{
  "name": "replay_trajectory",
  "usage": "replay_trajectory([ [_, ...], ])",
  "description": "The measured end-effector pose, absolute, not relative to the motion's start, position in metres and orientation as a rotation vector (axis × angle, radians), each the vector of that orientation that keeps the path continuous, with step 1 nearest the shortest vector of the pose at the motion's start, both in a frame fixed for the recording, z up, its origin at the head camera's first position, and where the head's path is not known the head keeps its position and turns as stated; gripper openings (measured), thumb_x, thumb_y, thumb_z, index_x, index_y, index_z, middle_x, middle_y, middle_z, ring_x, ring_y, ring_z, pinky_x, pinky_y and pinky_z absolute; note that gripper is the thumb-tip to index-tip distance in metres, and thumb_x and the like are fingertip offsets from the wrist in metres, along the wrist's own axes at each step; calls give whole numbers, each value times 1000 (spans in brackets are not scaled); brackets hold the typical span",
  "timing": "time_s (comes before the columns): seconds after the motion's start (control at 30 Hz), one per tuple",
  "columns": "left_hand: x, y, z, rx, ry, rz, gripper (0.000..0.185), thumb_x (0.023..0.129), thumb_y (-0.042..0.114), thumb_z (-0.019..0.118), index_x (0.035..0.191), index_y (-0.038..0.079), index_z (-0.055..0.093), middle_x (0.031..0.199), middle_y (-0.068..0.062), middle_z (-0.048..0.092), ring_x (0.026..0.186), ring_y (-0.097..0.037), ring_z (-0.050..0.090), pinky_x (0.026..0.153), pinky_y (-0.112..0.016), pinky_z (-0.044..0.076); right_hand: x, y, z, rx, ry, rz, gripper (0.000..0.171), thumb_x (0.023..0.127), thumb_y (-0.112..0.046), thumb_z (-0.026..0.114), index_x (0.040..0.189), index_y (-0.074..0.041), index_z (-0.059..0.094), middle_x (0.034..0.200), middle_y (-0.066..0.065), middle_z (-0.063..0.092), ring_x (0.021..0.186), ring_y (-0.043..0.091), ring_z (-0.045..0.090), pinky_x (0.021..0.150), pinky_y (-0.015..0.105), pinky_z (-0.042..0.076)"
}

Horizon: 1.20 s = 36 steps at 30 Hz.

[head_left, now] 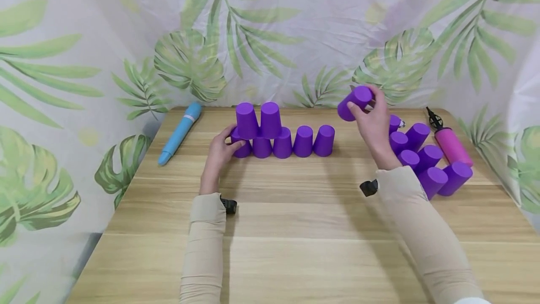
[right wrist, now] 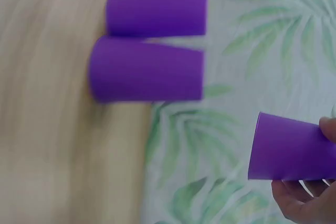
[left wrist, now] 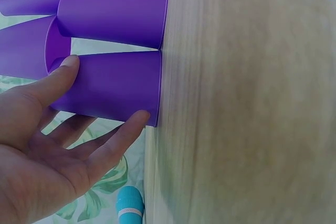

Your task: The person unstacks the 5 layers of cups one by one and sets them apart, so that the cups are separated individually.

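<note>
1. Cup stack, near the table's far edge: five inverted purple cups in the base row, two on the second tier; upper tiers not yet built.
2. Left hand: fingers straight, touching the leftmost base cup.
3. Right hand: fingers curled round a raised cup, clear of the stack.
4. Spare cups: lying by the right edge, unused.

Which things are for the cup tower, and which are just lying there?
For the tower:
- row of upside-down purple cups, with two more stacked on top
- the cup held up in the right hand
- the left hand touching the end cup
- loose purple cups

Just lying there:
- blue pen-shaped thing
- pink pump
</note>
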<state>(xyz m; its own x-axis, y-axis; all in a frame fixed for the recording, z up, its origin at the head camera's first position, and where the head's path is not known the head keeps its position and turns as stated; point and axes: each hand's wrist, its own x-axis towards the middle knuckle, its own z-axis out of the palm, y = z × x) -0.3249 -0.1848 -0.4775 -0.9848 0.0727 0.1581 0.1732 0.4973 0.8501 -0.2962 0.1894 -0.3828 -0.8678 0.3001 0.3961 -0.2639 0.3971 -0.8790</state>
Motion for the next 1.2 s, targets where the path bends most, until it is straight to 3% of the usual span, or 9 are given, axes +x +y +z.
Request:
replay_trajectory([
  [0.33,-325,-185,-477,-227,-2634,-1493,58,89,9,69,142,4,45,137,-23,51,126,-34,48,100,-47,46,-296,218,-425,-237,-2297,1356,62,88,-10,68,142,-2,39,136,20,49,123,34,48,104,42,41],
  [0.57,-324,-185,-477,-211,-2644,-1492,58,90,10,68,143,5,45,138,-22,50,127,-34,47,100,-47,46,-299,230,-448,-348,-2392,1263,60,88,-10,68,140,0,40,137,22,49,127,33,46,110,40,36],
  [1.2,-320,-183,-472,-161,-2669,-1524,61,90,10,67,146,8,41,140,-22,48,119,-41,53,92,-49,51,-307,240,-474,-399,-2471,1233,64,87,-10,68,142,0,37,141,22,46,128,37,45,110,42,35],
])
